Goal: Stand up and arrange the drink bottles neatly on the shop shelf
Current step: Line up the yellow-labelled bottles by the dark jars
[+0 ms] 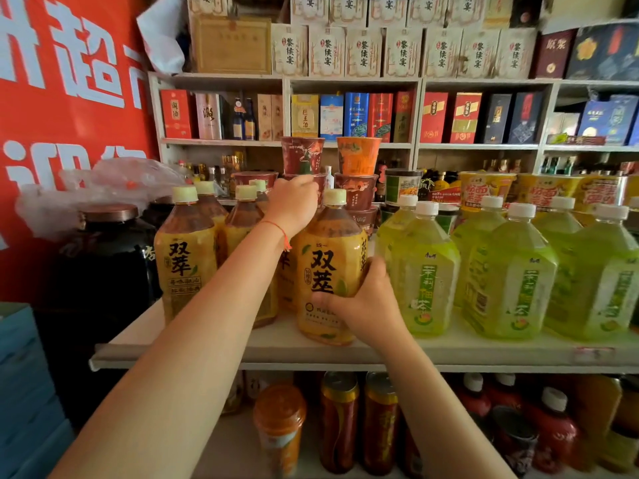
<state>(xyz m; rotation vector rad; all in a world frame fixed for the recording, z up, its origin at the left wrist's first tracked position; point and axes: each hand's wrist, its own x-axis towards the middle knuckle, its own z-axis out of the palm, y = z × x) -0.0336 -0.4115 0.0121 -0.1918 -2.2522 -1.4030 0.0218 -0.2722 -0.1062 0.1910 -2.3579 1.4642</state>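
**Both hands on the yellow tea bottles**

The yellow tea bottle (328,271) stands upright near the front of the shelf (484,350), and my right hand (363,305) grips its lower body: the fingers (375,271) curl round its right side and the thumb lies across the label. Up and to the left of those fingers, my left hand (294,205) reaches over the bottle's shoulder, its fingers curled down behind it; I cannot tell what they are clamped on, as the hand hides it. A red string circles that wrist.

Left of my left hand stand more yellow tea bottles (185,257), upright in a cluster, with a dark jar (107,264) beyond them. Just right of my right fingers, green tea bottles (422,271) stand in rows along the shelf. Behind my left fingers, noodle cups (358,160) are stacked. Below, cans (340,423) stand on the lower shelf.
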